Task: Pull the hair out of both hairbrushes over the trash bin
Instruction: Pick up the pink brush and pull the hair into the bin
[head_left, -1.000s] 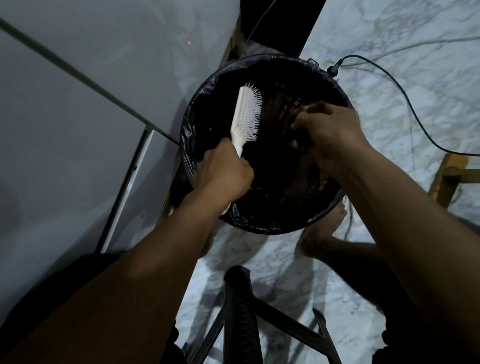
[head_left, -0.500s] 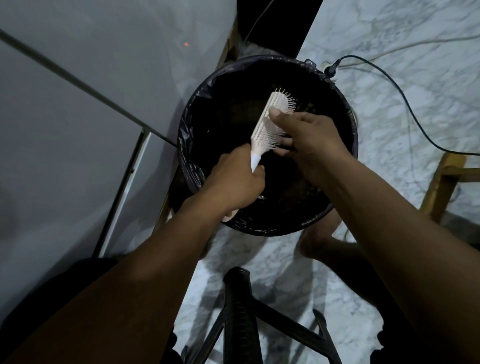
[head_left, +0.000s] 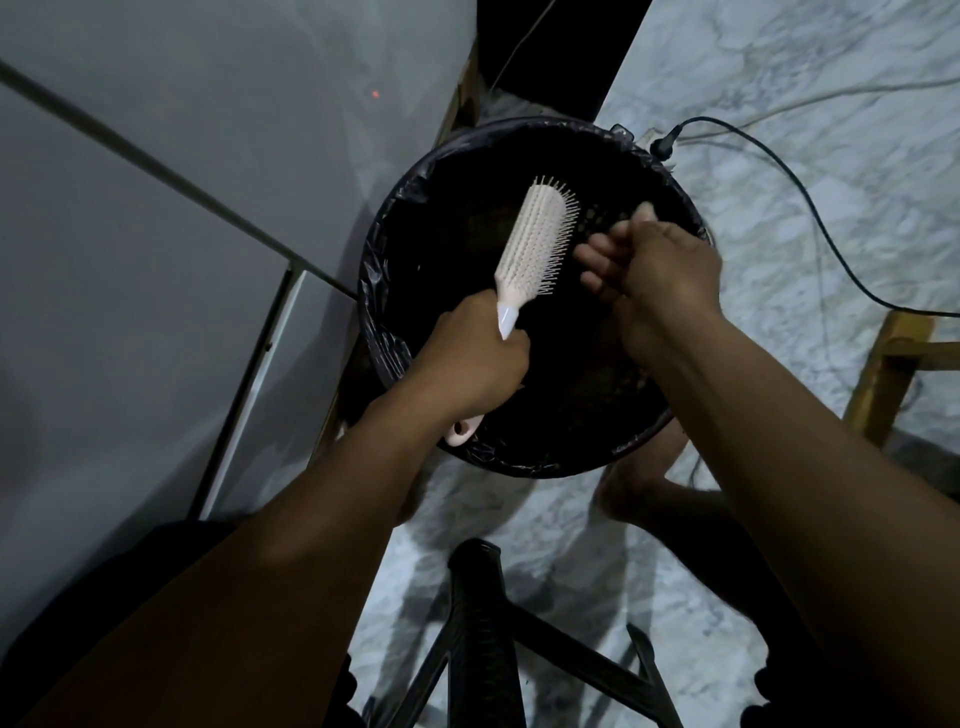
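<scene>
While we sit on the black plastic chair (head_left: 483, 613) at the near edge of the scene, our work looks to be partway through at best: only one brush is in sight, and the second hairbrush does not appear anywhere, so we cannot say whether it is done or waiting. Our left hand (head_left: 467, 364) is closed tight round the handle of the pale pink paddle hairbrush with plastic bristles (head_left: 535, 241), whose looped handle end pokes out below the fist at the near rim. The brush head tilts up and away, bristles facing right, held over the open mouth of the round black trash bin lined with a dark plastic bag (head_left: 384, 270). Just right of the bristles, apart from them, our right hand (head_left: 660, 260) is curled into a loose fist over the bin, thumb up. We judge it may be pinching pulled strands, but the dim light hides any hair, so we cannot tell. The bristles look largely clean from here. Farther right, a black power cable (head_left: 810, 218) trails across the white marble floor (head_left: 831, 104).
</scene>
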